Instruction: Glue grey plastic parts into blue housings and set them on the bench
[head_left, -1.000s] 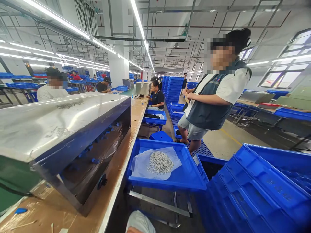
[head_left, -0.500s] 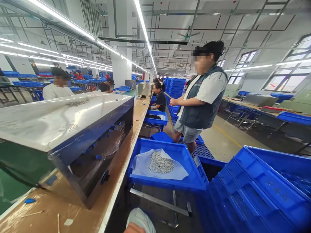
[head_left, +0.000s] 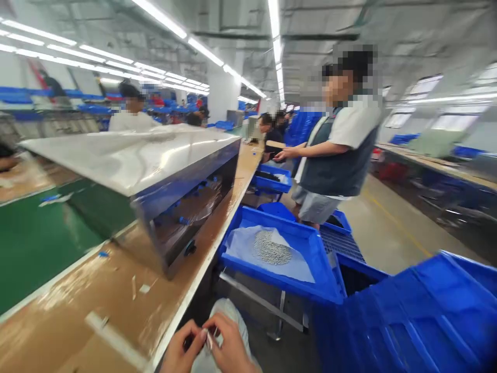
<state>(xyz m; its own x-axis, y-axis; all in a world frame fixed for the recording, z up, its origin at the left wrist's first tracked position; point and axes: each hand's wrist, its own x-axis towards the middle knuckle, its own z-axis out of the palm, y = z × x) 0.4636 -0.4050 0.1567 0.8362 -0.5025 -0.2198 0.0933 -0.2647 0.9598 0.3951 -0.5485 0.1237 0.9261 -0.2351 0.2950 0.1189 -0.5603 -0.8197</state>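
Both hands now in view at the bottom edge; earlier only a knee showed there. Left hand (head_left: 181, 348) and right hand (head_left: 229, 348) meet over the lap, fingertips pinched tight on a small pale piece (head_left: 208, 339), too blurred to identify. It sits just off the table (head_left: 116, 295) edge. Blue tray (head_left: 310, 248) with a pile of grey pellets (head_left: 272, 252) on a white sheet lies ahead, well apart. Standing co-worker (head_left: 336, 155) is beyond it.

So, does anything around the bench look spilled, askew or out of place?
Small white scraps and a blue bit lie loose on the brown bench top. The small grey pellets sit heaped on their white sheet, not spilled.
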